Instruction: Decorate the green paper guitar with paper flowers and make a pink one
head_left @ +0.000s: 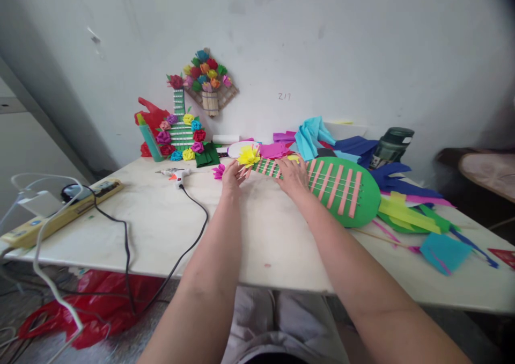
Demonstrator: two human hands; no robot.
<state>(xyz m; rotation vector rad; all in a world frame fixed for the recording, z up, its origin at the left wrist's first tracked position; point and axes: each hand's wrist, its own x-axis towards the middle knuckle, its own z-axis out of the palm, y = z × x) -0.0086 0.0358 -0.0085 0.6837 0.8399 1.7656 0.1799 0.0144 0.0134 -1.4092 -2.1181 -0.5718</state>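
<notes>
Toward six o'clock, bare surface [267,243] to the front edge; toward two, crowded by crepe paper [314,134]. From centre to three, a craft guitar [336,192]: green body, pink bars, white strings, yellow flower [248,155] at head. Left hand [232,177] beside flower, right hand [293,177] over neck; cannot tell closing of either grip. At nine, glue gun [180,177] on whitish surface; behind, grey wall [341,58].

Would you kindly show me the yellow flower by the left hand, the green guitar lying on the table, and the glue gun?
Yellow flower [249,156]: head view, on its petals.
Green guitar [337,193]: head view, on its rounded body.
Glue gun [179,176]: head view, on its casing.
</notes>
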